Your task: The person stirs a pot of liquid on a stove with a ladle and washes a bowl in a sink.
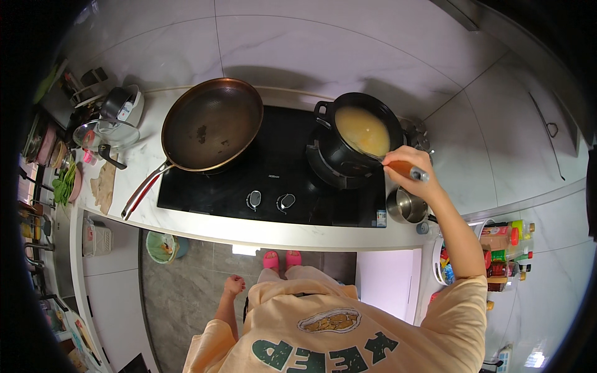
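A black cooking pot stands over the right burner of the black glass hob, with yellowish soup inside. At its near right rim my right hand grips a utensil with an orange-brown handle; the utensil's lower end is hidden in the soup. On the left burner sits a wide frying pan with dark spots on its base. My left hand hangs low beside my body, away from the counter, its fingers curled; nothing is visible in it.
A small steel saucepan is right of the hob. Several bottles stand farther right. On the left are a glass lid, a cloth and leafy greens. The pan's handle juts over the counter. A lined bin is on the floor.
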`<state>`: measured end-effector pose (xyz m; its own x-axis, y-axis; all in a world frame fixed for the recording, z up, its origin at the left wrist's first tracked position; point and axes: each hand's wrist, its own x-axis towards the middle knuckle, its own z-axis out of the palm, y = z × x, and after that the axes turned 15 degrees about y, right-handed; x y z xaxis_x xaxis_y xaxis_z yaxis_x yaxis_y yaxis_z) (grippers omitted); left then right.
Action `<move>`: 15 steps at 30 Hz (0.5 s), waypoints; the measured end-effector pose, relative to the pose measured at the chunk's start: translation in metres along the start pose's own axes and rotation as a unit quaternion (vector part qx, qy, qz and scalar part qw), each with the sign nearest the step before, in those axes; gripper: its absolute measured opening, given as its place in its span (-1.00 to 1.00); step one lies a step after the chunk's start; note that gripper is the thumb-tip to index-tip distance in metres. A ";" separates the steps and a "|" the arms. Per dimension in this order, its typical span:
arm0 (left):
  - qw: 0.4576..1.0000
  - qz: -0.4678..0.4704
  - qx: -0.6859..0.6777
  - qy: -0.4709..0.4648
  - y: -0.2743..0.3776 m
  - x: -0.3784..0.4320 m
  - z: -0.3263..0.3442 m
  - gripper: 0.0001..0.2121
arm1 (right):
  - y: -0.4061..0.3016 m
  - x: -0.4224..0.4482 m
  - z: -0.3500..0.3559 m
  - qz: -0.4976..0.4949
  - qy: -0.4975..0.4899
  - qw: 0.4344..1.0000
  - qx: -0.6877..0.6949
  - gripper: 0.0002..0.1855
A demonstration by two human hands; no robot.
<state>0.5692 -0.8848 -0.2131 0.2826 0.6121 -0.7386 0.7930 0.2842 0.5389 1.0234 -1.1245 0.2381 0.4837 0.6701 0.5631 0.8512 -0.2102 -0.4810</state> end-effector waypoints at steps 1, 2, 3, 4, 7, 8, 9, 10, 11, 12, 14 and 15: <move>1.000 0.003 0.002 -0.002 0.001 0.000 0.000 -0.86 | 0.003 0.001 0.002 -0.001 0.000 1.000 -0.001 -0.85; 1.000 0.006 0.003 -0.003 0.002 -0.001 0.000 -0.86 | 0.006 0.002 0.005 0.004 0.010 1.000 0.003 -0.85; 1.000 0.006 0.003 -0.004 0.003 -0.003 0.000 -0.86 | 0.010 0.001 0.009 0.010 0.019 1.000 0.007 -0.85; 1.000 0.004 0.012 0.001 0.004 -0.005 -0.001 -0.85 | 0.012 0.000 0.013 -0.008 0.033 0.999 0.021 -0.82; 1.000 0.006 0.014 0.007 -0.004 -0.005 -0.005 -0.84 | 0.016 0.001 0.027 -0.065 0.027 0.996 -0.054 -0.79; 1.000 0.012 0.005 0.005 -0.010 -0.005 -0.007 -0.83 | 0.018 0.001 0.032 -0.069 0.018 0.995 -0.065 -0.72; 1.000 0.010 0.007 0.005 -0.010 -0.006 -0.007 -0.83 | 0.022 0.001 0.035 -0.067 0.018 0.996 -0.063 -0.72; 1.000 0.003 0.005 0.007 -0.011 -0.006 -0.007 -0.83 | 0.026 0.002 0.037 -0.077 -0.004 0.994 -0.083 -0.70; 1.000 -0.004 0.002 0.008 -0.012 -0.007 -0.007 -0.84 | 0.031 0.003 0.039 -0.087 -0.027 0.991 -0.102 -0.68; 1.000 -0.006 0.003 0.008 -0.013 -0.007 -0.006 -0.84 | 0.038 0.002 0.044 -0.101 -0.027 0.988 -0.111 -0.66; 1.000 -0.009 -0.004 0.006 -0.014 -0.008 -0.005 -0.84 | 0.050 -0.002 0.046 -0.115 -0.031 0.985 -0.128 -0.68; 1.000 -0.011 -0.004 0.007 -0.016 -0.009 -0.005 -0.84 | 0.053 -0.002 0.047 -0.131 -0.037 0.980 -0.147 -0.69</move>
<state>0.5516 -0.8912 -0.2130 0.2576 0.6153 -0.7450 0.7949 0.3034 0.5254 1.0581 -1.1035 0.1800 0.2335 0.7762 0.5857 0.9715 -0.2121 -0.1062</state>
